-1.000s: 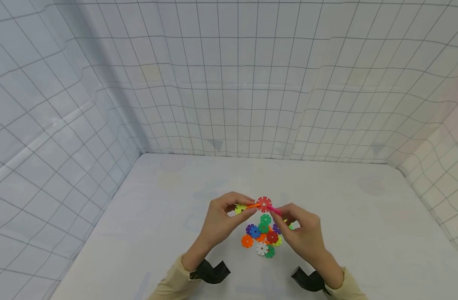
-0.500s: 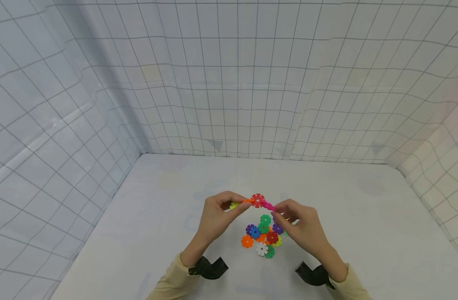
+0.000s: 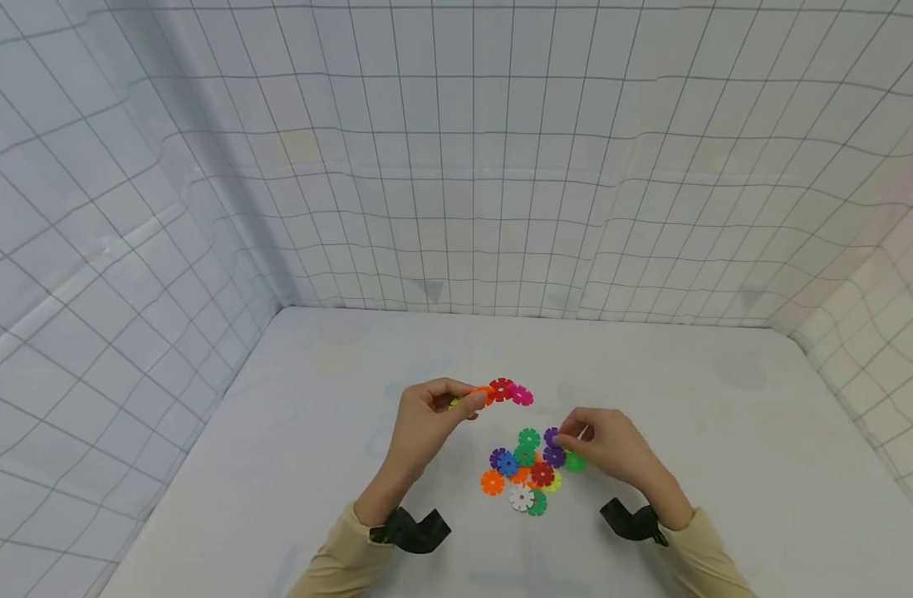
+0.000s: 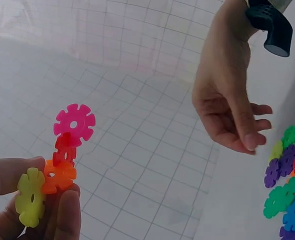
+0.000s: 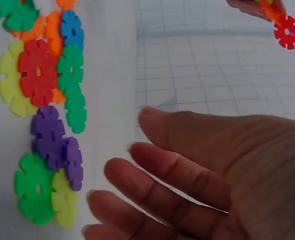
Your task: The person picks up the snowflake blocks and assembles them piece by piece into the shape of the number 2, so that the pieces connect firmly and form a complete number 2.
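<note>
My left hand (image 3: 419,428) pinches a short chain of notched plastic snowflake discs between thumb and fingers, raised over the table. In the left wrist view the chain runs from a yellow disc (image 4: 24,197) through an orange disc (image 4: 63,172) and a red disc (image 4: 63,156) to a pink disc (image 4: 85,125) at its free end. My right hand (image 3: 613,447) holds nothing; its fingers are loosely bent. Its fingertips overlap two purple discs (image 5: 43,132) in the head view, at the right side of the loose pile. A bright green disc (image 5: 27,200) lies beside these.
Several more loose discs lie heaped on the white table (image 3: 336,515), among them a blue disc (image 3: 503,458), a dark red disc (image 3: 538,480), a white disc (image 3: 517,505) and an orange disc (image 3: 488,487). A white grid-lined curtain (image 3: 456,183) stands behind and at both sides.
My right hand has let go of the pink disc and moved down to the right side of the pile. My left hand has shifted slightly left with the chain.
</note>
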{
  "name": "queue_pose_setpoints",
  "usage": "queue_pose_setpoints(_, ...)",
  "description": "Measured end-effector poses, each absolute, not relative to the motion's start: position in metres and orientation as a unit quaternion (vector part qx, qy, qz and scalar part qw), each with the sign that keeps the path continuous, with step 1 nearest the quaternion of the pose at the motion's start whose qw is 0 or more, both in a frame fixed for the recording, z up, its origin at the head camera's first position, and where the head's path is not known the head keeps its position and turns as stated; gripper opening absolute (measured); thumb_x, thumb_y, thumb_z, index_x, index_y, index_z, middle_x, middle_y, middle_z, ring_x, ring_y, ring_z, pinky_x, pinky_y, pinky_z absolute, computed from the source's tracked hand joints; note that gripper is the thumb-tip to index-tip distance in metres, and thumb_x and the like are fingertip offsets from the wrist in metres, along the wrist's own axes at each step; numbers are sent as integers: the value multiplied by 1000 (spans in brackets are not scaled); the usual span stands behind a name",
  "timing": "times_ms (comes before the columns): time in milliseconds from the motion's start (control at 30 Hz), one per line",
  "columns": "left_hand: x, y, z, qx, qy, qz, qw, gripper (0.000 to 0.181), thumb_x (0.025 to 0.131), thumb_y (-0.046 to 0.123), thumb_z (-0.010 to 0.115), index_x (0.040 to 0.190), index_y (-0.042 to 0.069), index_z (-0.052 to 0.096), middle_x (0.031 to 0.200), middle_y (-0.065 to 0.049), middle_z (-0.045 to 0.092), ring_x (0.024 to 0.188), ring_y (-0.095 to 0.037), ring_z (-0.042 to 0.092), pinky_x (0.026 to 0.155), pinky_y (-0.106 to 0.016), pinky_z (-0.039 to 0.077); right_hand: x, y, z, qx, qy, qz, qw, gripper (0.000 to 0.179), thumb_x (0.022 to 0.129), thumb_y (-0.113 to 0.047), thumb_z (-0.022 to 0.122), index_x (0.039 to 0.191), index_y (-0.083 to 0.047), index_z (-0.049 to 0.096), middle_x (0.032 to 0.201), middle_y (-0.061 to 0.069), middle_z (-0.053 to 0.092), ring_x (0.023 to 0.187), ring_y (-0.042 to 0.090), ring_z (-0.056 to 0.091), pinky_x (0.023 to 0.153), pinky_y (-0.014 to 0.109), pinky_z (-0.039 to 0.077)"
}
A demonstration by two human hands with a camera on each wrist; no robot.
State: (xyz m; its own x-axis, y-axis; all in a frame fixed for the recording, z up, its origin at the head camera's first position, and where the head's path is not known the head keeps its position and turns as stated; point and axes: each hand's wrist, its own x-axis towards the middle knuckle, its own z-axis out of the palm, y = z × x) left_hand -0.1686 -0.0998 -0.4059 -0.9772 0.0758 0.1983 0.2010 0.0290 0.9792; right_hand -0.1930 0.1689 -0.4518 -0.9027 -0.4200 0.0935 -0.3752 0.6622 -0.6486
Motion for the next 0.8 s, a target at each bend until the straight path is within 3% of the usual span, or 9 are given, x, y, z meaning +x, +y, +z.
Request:
queue_pose_setpoints(133, -170, -101, -407, -89, -709, -699, 43, 12, 85, 9, 71, 90, -3, 71, 84, -11, 69, 75, -38, 63, 66, -30, 51, -194, 165, -463, -226, 918, -312, 96, 23, 77, -35, 79, 77, -18, 63, 66, -11, 53, 60, 10, 47, 52, 26, 39)
queue_pose_setpoints(300, -170, -102, -406, -98, -703, -703, 44, 15, 85, 13, 72, 89, -2, 70, 83, -12, 69, 73, -35, 64, 69, -32, 53, -193, 156, -472, -232, 920, -292, 120, 38, 70, -40, 83, 80, -16, 56, 64, -9, 48, 59, 10, 44, 53, 25, 34)
queue_pose_setpoints(433, -169, -102, -405, -108, -698, -706, 51, 16, 85, 13, 73, 89, -2, 70, 83, -13, 68, 74, -40, 62, 70, -33, 53, -192, 154, -476, -233, 920, -290, 120, 37, 70, -35, 84, 80, -16, 55, 64, -8, 47, 59, 10, 43, 53, 25, 34)
queue_pose_setpoints(633, -168, -102, -404, -106, -702, -702, 58, 17, 84, 14, 73, 89, -3, 70, 83, -13, 68, 71, -31, 64, 70, -35, 54, -194, 155, -479, -235, 920, -288, 122, 32, 72, -31, 83, 78, -17, 55, 62, -8, 47, 58, 11, 43, 53, 26, 34)
queue_pose_setpoints(800, -168, -104, -404, -108, -695, -709, 53, 18, 85, 13, 73, 90, -4, 70, 83, -14, 69, 72, -36, 65, 72, -36, 54, -195, 155, -478, -245, 911, -305, 129, 29, 75, -27, 81, 78, -16, 55, 66, -9, 50, 61, 12, 45, 54, 26, 36)
